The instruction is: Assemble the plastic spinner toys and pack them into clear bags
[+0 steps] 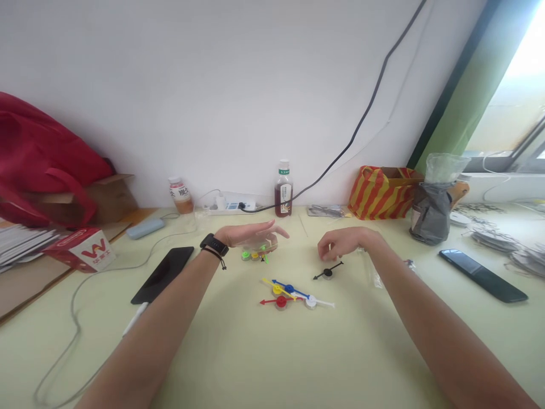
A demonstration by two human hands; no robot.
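My left hand [251, 232], with a black watch on its wrist, is stretched out with fingers extended above small green and yellow round parts [254, 255], which seem to lie in or under clear plastic. My right hand [340, 243] has curled fingers just behind a black arrow spinner [327, 273]. Whether its fingertips touch the spinner or pinch anything is hidden. Nearer to me lies a cluster of arrow spinners: a yellow one [276, 289], a blue one [290, 288], a red one [281, 302] and a white one [311, 302], their arrows partly overlapping.
Phones lie at left [164, 274] and right [481, 275]. A dark drink bottle [283, 193] and a power strip [227, 207] stand by the wall. A striped bag [378, 193], grey bag [431, 213] and red-white box [83, 248] flank the table. A cable runs along the left.
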